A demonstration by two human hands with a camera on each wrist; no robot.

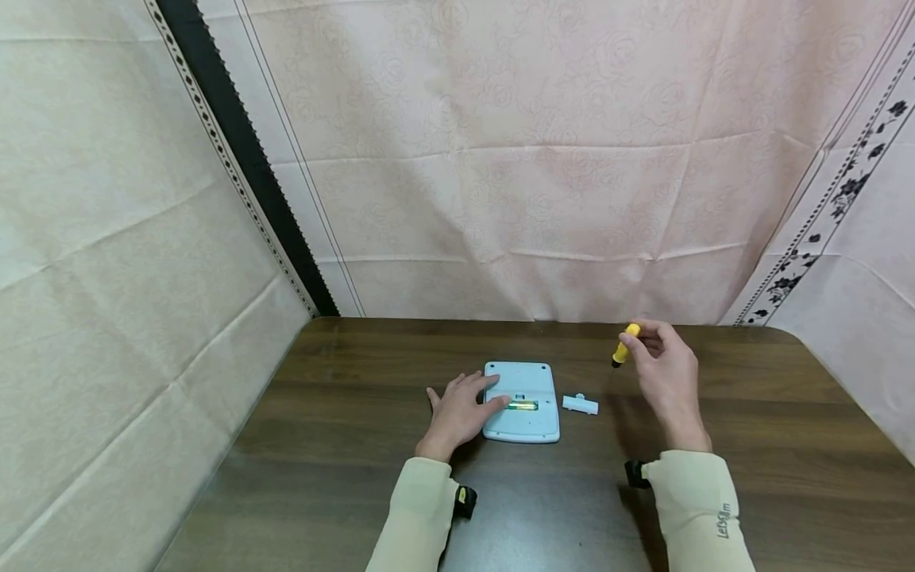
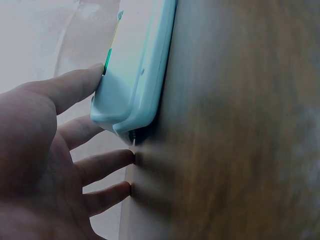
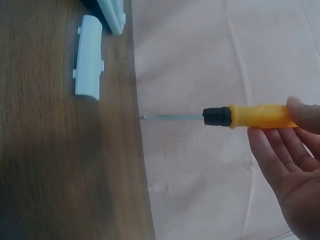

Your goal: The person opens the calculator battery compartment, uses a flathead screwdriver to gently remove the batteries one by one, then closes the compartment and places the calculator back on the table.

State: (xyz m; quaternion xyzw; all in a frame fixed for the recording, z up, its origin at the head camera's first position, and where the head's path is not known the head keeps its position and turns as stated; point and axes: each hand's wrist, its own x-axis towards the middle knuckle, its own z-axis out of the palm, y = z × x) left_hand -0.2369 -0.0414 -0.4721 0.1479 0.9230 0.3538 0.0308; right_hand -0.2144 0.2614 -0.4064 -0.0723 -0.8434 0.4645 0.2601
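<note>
Over the brown counter [image 1: 543, 496], a yellow screwdriver [image 1: 625, 345] is pointing down

The right hand [image 1: 667, 377] is pinching the yellow handle between thumb and fingers. The thin metal tip is aiming at the wood, and the screwdriver is hanging well apart from a light-blue gadget [image 1: 536, 425], off to its right.

The gadget is lying flat on the counter with its back facing up. A gold and green battery [image 1: 524, 406] is sitting down in that back. A small light-blue battery cover [image 1: 580, 404] is lying loose on the wood, just beside the gadget's right edge.

The left hand [image 1: 460, 413] is spreading its fingers at the gadget's left edge. Its thumb is reaching over to the battery, but I can't tell if it is pressing or only touching.

For doing this part well, I am thinking of three things. The left hand should be holding the gadget softly but firmly, so it isn't sliding. The right hand should be keeping the metal tip away from the left thumb and the battery, because a slip could be scratching either one. The loose cover is lying close to the work, so the right hand should be moving gently around it and not knocking it away.
</note>
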